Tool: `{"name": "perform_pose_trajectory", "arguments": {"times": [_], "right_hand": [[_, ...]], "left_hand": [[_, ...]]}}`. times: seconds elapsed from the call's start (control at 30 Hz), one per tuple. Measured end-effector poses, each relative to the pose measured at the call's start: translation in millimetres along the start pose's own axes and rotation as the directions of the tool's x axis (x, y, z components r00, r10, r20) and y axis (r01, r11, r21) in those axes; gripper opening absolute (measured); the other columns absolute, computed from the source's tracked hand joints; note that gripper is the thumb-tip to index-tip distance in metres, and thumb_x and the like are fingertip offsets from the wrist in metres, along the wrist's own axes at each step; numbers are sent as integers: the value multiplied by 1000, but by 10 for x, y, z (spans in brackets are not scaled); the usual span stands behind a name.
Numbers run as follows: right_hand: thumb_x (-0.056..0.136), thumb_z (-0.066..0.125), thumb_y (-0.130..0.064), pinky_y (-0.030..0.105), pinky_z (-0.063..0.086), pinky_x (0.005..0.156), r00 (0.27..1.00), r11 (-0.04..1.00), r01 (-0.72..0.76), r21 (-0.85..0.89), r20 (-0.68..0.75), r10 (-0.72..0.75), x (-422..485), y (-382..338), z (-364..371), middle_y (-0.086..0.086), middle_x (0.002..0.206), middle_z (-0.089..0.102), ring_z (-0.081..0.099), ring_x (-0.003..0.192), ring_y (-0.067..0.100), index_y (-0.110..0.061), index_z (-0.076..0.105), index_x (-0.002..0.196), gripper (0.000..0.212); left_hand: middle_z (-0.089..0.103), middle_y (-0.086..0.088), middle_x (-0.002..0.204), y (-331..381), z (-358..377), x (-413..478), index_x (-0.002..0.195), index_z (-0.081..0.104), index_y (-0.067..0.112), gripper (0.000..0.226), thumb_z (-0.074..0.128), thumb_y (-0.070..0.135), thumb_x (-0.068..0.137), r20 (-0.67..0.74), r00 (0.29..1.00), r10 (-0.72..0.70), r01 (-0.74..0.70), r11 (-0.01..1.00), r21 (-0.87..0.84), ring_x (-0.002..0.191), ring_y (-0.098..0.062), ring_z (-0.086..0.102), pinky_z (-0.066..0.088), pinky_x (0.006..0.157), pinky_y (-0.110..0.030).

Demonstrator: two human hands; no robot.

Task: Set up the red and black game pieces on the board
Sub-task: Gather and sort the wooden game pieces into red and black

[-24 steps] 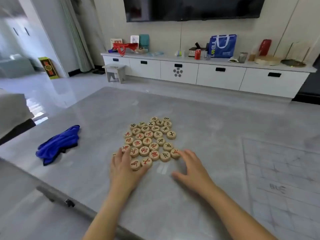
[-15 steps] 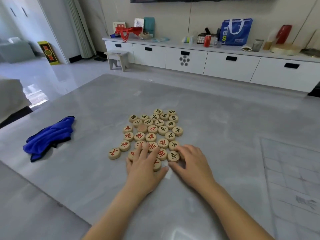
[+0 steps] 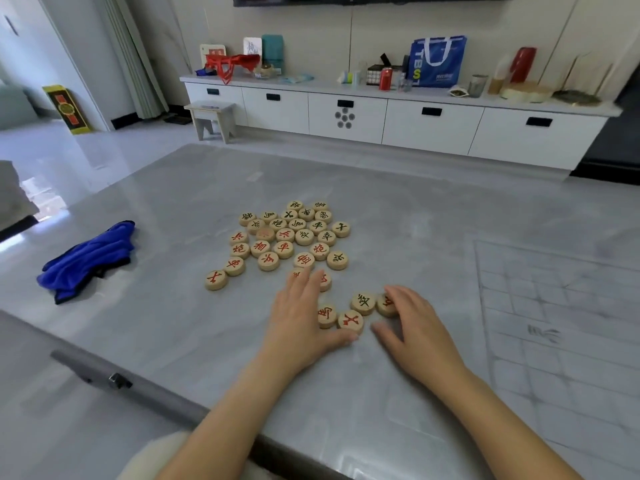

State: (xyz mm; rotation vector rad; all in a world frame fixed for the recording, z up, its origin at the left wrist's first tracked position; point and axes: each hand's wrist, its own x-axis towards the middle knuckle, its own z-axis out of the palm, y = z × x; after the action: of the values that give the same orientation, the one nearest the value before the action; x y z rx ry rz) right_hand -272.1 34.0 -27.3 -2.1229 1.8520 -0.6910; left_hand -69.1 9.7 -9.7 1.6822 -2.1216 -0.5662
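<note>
Several round wooden game pieces [image 3: 291, 237] with red or black characters lie face up in a loose cluster on the grey marble table [image 3: 398, 216]. My left hand [image 3: 301, 313] rests flat at the cluster's near edge, covering a couple of red pieces, its thumb touching a red-marked piece [image 3: 350, 322]. My right hand [image 3: 415, 323] lies spread on the table, fingertips on another red piece [image 3: 386, 304]. A black-marked piece [image 3: 363, 302] sits between the hands. The pale transparent board [image 3: 561, 327] with faint grid lines lies at the right, with no pieces on it.
A crumpled blue cloth [image 3: 86, 259] lies at the table's left. The table's near edge [image 3: 114, 374] runs diagonally at lower left. Beyond the table stand a long white cabinet [image 3: 381, 119] with clutter on top and a small stool [image 3: 211, 119].
Both hands have slid toward me and to the right, dragging a few pieces out of the cluster's near edge. The camera view has shifted slightly.
</note>
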Motion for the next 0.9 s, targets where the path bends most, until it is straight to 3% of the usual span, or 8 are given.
{"name": "perform_pose_trajectory", "arguments": {"times": [0.07,0.13,0.2,0.33,0.43,0.6,0.73,0.9], "right_hand": [[89,45,-55,28,23,111,999,999,-5,-34,49,7,-100,-16,-49,-3,153,24,23,140,16,-23,28,145,67],[81,23,-75,29,19,113,996,1000,-7,-25,88,9,-176,-71,-96,-4,156,14,13,142,14,-31,22,147,78],[68,7,-87,31,16,114,994,1000,-20,-1,108,20,-204,-146,-125,-5,157,7,8,143,13,-39,18,146,93],[53,16,-94,41,8,118,983,993,-9,-116,184,30,-107,-327,-95,-6,157,-11,-6,145,19,-45,4,146,105],[46,23,-96,49,0,117,972,993,-10,-114,234,36,93,-406,-45,-10,155,-21,-17,143,24,-52,1,143,108],[53,28,-95,55,-4,114,961,997,-42,-64,269,58,472,-437,43,-11,156,-19,-17,144,26,-55,4,141,100],[65,41,-86,46,3,117,960,989,75,-131,277,-36,468,-405,68,-8,158,-6,-6,145,17,-41,2,147,101],[63,49,-83,31,10,117,971,992,90,-89,228,-68,234,-185,-107,-7,158,7,7,144,11,-26,4,150,113]], "left_hand": [[2,4,160,-129,-122,65,151,8,29,111,38,88,62,-87,993,-80,86,994,71,147,-24,0,10,117,-48],[8,1,160,-357,-316,241,150,16,29,91,20,82,77,-207,957,-201,207,978,4,146,-27,5,11,116,-52],[18,-2,158,-642,-535,455,145,27,31,72,16,72,87,-279,909,-310,315,949,-25,143,-34,13,16,113,-56],[25,1,155,-1148,-717,761,135,34,42,66,9,69,80,-234,896,-377,403,912,77,141,-35,21,19,109,-61],[20,7,157,-1149,-706,853,138,32,49,62,10,73,86,-165,925,-341,362,925,113,143,-33,17,11,110,-64],[18,11,157,-987,-588,1018,141,29,48,60,11,70,89,-34,986,-163,166,959,231,142,-28,16,11,110,-63],[20,8,157,-718,-365,942,142,31,47,64,4,65,86,25,999,-25,19,981,195,141,-29,18,14,113,-53],[31,5,153,-155,9,688,139,40,44,70,-3,56,85,69,993,100,-97,994,-53,142,-25,19,13,116,-44]]}}
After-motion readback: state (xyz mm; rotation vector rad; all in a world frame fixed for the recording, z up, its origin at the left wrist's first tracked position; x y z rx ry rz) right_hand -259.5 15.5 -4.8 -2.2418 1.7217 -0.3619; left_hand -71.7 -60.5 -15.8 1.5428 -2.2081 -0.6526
